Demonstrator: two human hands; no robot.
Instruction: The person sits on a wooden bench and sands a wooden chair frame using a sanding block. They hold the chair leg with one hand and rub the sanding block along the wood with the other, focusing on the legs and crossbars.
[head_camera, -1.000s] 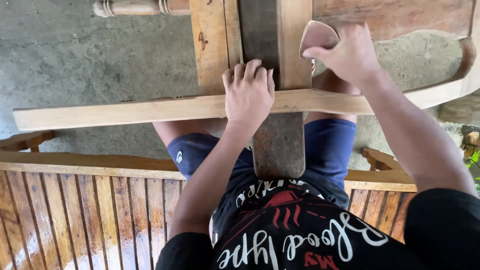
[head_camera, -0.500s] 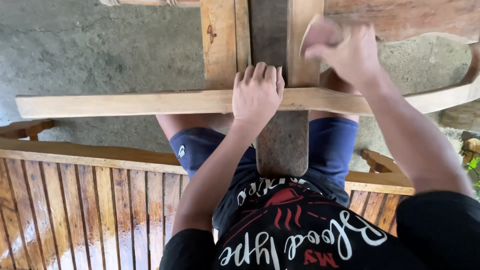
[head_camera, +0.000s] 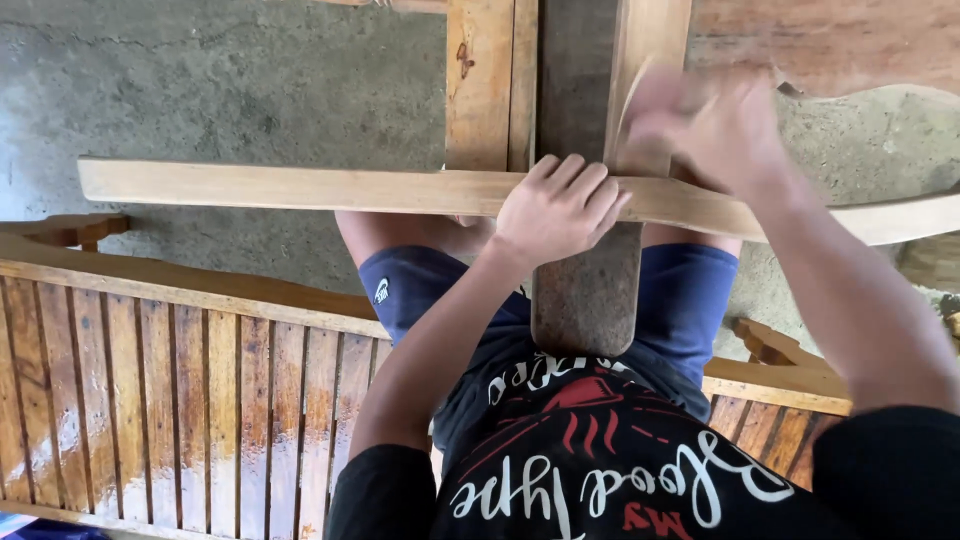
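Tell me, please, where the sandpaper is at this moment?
In the head view the sandpaper is at upper right, blurred, under the right hand on the upright wooden slat, just above the horizontal rail.

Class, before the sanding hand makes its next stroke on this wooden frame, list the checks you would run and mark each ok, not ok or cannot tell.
1. Left hand steadies the long crossbar: ok.
2. Right hand has a grip on the sandpaper: ok, though blurred.
3. Sandpaper lies flat on the upright slat: cannot tell.
4. Left fingers clear of the sanding spot: ok, but close.
5. Frame braced over the person's lap: ok.
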